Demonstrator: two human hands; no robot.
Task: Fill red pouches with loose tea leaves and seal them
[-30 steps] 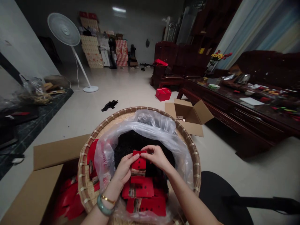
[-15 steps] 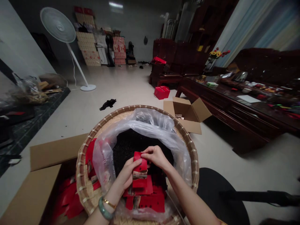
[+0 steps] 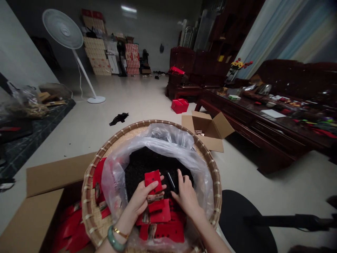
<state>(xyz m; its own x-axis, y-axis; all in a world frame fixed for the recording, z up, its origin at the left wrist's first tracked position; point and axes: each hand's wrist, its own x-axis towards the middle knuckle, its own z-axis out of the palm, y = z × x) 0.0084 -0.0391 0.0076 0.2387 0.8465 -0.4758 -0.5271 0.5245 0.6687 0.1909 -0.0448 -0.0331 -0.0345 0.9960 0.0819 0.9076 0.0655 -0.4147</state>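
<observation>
My left hand (image 3: pixel 140 198) is closed on a red packet (image 3: pixel 152 178), its thumb across the front. Over the dark loose leaf-like material (image 3: pixel 147 158), my right hand (image 3: pixel 188 196) has its thumb and forefinger apart. Between them lies a short, shiny black handle (image 3: pixel 171 181); whether the fingers touch it I cannot tell. The dark material fills a clear plastic bag (image 3: pixel 116 174), spread open inside a round woven bamboo basket (image 3: pixel 88 196). More red packets (image 3: pixel 168 232) with brownish printed bands lie at the bag's near side, below my hands.
An open cardboard box (image 3: pixel 44 218) with red packets stands at the left. Another open box (image 3: pixel 216 144) sits beyond the basket, near a dark wooden table (image 3: pixel 252 130). A black round stand base (image 3: pixel 244 221) is at the right, a white fan (image 3: pixel 63 30) farther back.
My right hand has let go of the red packet's top and moved right and down, opening beside the black handle. My left hand keeps the packet, now tilted slightly left.
</observation>
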